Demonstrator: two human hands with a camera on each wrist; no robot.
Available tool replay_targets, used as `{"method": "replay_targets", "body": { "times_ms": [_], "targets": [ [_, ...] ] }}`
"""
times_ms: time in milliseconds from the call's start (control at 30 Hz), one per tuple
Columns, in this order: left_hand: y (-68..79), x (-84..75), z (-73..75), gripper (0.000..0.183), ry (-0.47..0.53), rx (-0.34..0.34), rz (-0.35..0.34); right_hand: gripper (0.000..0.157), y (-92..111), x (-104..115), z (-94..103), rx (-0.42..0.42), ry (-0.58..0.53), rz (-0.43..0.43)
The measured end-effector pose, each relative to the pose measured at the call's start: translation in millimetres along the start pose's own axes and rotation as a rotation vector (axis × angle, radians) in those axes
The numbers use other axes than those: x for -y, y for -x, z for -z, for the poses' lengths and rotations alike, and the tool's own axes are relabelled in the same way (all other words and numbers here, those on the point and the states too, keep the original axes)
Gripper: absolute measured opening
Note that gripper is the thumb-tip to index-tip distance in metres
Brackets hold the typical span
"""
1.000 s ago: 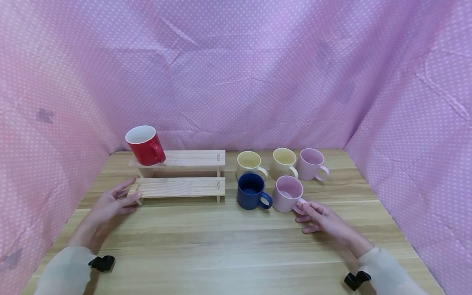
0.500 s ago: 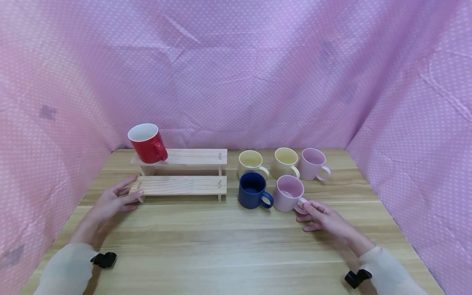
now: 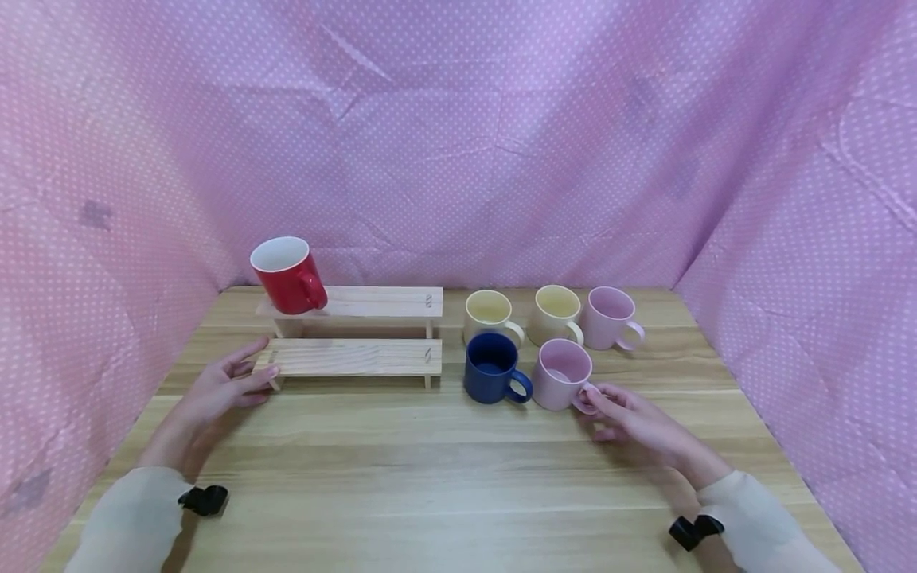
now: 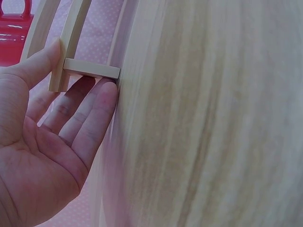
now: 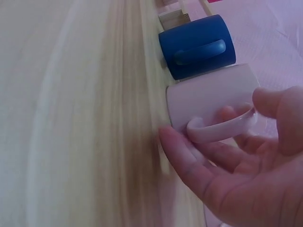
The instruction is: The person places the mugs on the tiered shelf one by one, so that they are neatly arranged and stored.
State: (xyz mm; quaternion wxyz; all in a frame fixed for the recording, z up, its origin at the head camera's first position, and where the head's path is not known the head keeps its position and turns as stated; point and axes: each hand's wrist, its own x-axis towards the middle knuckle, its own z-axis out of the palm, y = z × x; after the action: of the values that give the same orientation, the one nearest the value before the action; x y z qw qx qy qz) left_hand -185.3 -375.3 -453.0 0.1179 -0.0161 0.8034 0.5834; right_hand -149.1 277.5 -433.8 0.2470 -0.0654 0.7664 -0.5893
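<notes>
A two-step wooden shelf (image 3: 351, 358) stands at the left of the table, with a red mug (image 3: 289, 274) on the left of its upper step. My left hand (image 3: 222, 386) holds the lower step's left end, thumb by its front edge and fingers around the end. In the left wrist view, the fingers reach beside the shelf's leg (image 4: 92, 68). My right hand (image 3: 634, 418) grips the handle of the front pink mug (image 3: 555, 386), which stands upright on the table. In the right wrist view, a fingertip shows inside the handle loop, with the thumb near its top.
A dark blue mug (image 3: 489, 378) stands just left of the held pink mug. Behind them are two pale yellow mugs (image 3: 487, 310) and another pink mug (image 3: 607, 318). Pink dotted cloth (image 3: 458, 159) hangs around the wooden table (image 3: 401, 477) at the back and sides.
My right hand's fingers have drawn in closer around the pink mug's handle. The left hand stays at the shelf's end. The head view has shifted slightly.
</notes>
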Motion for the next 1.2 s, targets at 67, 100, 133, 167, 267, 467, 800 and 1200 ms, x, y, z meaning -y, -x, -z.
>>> {"method": "replay_targets", "body": {
  "times_ms": [67,100,133,167,267,467,800,1200],
  "targets": [
    [-0.3,-0.1,0.0,0.085,0.000,0.004,-0.003,0.057,-1,2,0.1,-0.014,0.016,-0.009],
    [-0.3,-0.2,-0.2,0.086,-0.001,0.003,-0.004,0.056,-2,3,0.3,-0.016,0.023,-0.011],
    [-0.1,-0.4,-0.2,0.086,-0.002,0.005,-0.007,0.056,-2,3,0.8,-0.018,0.028,-0.013],
    [-0.3,-0.3,-0.2,0.086,-0.001,0.003,-0.007,0.056,-2,4,1.4,-0.018,0.034,-0.014],
    [0.0,-0.8,-0.6,0.085,0.007,0.002,-0.008,0.055,-2,4,3.6,-0.004,0.053,-0.005],
    [0.7,-3.7,-0.9,0.084,0.031,0.008,-0.018,0.052,-1,3,5.1,0.006,0.042,0.018],
    [2.7,-0.1,-0.8,0.084,0.048,0.005,-0.035,0.050,-3,0,0.7,0.002,-0.020,0.066],
    [4.4,0.6,-0.5,0.087,0.030,-0.009,-0.005,0.043,-4,-4,-4.7,-0.021,-0.145,0.091]
  ]
}}
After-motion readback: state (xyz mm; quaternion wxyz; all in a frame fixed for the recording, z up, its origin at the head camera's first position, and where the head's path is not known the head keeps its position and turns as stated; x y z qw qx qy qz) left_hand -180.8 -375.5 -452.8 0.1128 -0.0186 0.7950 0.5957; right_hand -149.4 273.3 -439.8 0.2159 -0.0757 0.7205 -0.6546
